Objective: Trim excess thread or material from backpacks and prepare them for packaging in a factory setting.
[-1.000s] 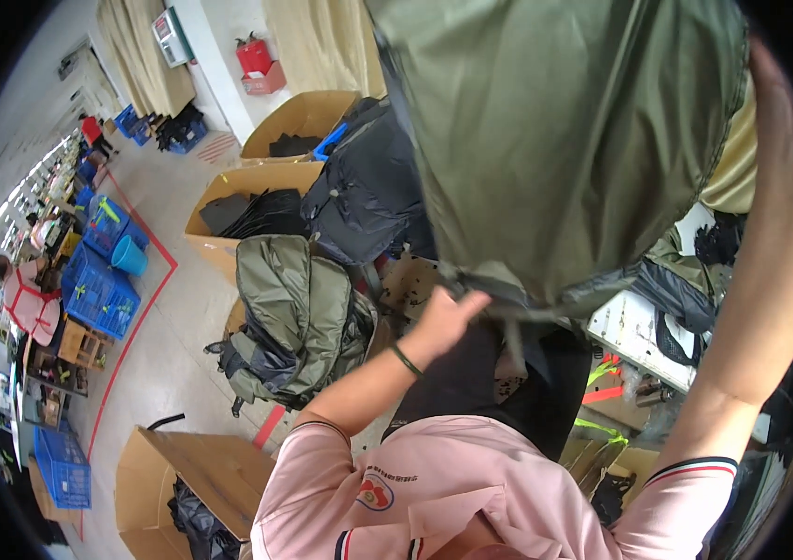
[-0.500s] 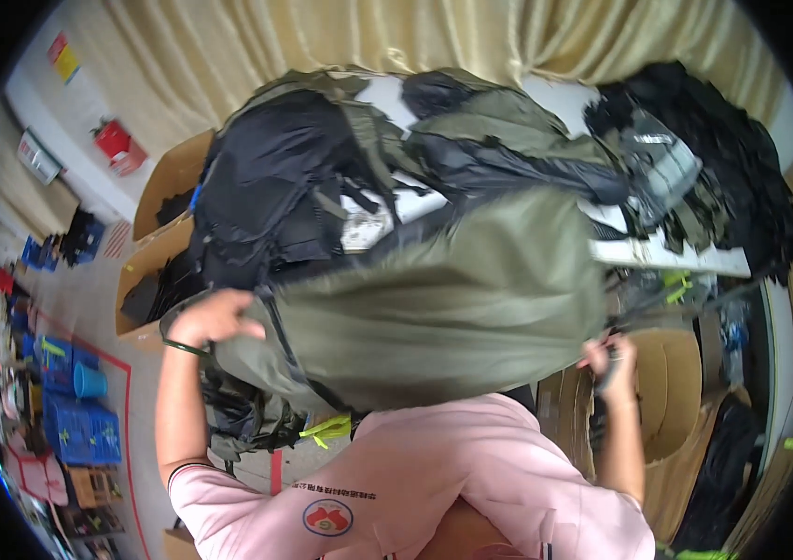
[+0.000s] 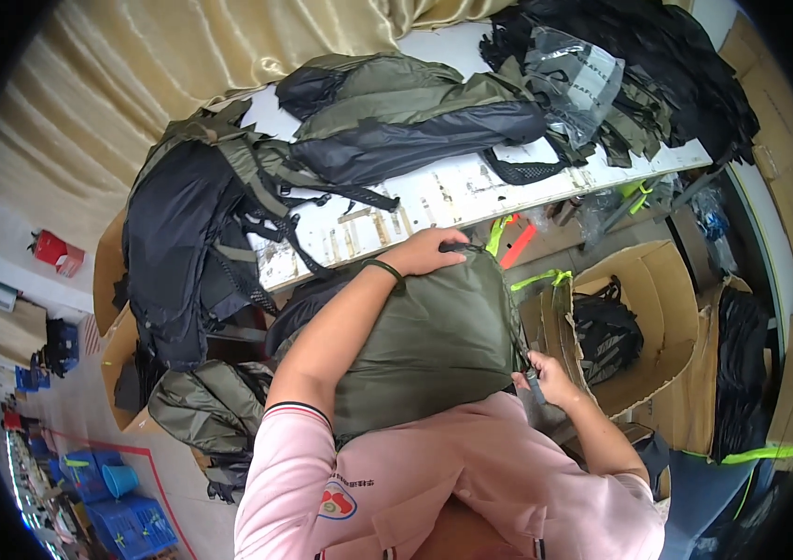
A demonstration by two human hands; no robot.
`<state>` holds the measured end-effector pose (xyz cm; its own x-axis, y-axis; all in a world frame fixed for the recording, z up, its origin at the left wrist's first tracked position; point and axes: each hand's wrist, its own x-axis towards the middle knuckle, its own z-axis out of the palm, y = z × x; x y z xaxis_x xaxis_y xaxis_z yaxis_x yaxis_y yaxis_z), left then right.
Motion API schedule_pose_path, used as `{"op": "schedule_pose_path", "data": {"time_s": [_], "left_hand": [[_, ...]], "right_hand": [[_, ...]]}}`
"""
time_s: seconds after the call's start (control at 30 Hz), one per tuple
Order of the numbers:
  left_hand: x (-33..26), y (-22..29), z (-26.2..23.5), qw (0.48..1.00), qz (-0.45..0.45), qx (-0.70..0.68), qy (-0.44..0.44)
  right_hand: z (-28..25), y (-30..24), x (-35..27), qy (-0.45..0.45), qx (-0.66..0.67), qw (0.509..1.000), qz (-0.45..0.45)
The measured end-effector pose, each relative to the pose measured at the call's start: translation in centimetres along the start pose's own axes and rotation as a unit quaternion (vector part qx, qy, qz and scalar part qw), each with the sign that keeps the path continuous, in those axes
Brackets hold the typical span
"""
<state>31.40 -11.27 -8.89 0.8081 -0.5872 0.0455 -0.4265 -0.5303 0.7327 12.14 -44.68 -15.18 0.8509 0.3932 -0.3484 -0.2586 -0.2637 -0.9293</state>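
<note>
Taking the olive-green bag (image 3: pixel 434 327) as the centre of the dial, with 12 o'clock straight away from the wearer, the bag lies bunched close against the front of the wearer's pink shirt (image 3: pixel 415 467), on the near side of the white tabletop (image 3: pixel 420 201). The left hand (image 3: pixel 429 252), a dark band (image 3: pixel 384 271) around its wrist, is at the bag's 12 o'clock, fingers curled and clamped on the dark upper edge. The right hand (image 3: pixel 555 381) sits between 3 and 4 o'clock, thumb and fingers together on the bag's side edge, beside a small dark grey item (image 3: pixel 534 385) whose kind cannot be told.

On the stained tabletop at 12 o'clock rests a green-and-black bag (image 3: pixel 406 121); at 1 o'clock a clear plastic packet (image 3: pixel 574 84) adjoins a heap of black fabric (image 3: pixel 648 65). A black backpack (image 3: pixel 177 243) slumps over the tabletop's end at 10 o'clock. At 3 o'clock an open cardboard box (image 3: pixel 667 308) contains a dark bundle (image 3: pixel 606 327). Another green bag (image 3: pixel 210 401) lies between 8 and 9 o'clock, and farther off at 8 o'clock are blue crates (image 3: pixel 131 527) with a light-blue bucket (image 3: pixel 121 479).
</note>
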Motion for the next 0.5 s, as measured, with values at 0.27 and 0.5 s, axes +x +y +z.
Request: {"op": "schedule_pose_path", "data": {"time_s": [0.27,0.5], "left_hand": [[-1.5,3.4,0.6,0.830,-0.189,-0.518,-0.088],[-2.6,3.6,1.5,0.821,-0.167,-0.537,-0.101]], "right_hand": [[-6.0,-15.0,3.6,0.163,-0.410,0.875,-0.197],[-7.2,-19.7,8.1,0.053,-0.544,0.798,-0.256]]}}
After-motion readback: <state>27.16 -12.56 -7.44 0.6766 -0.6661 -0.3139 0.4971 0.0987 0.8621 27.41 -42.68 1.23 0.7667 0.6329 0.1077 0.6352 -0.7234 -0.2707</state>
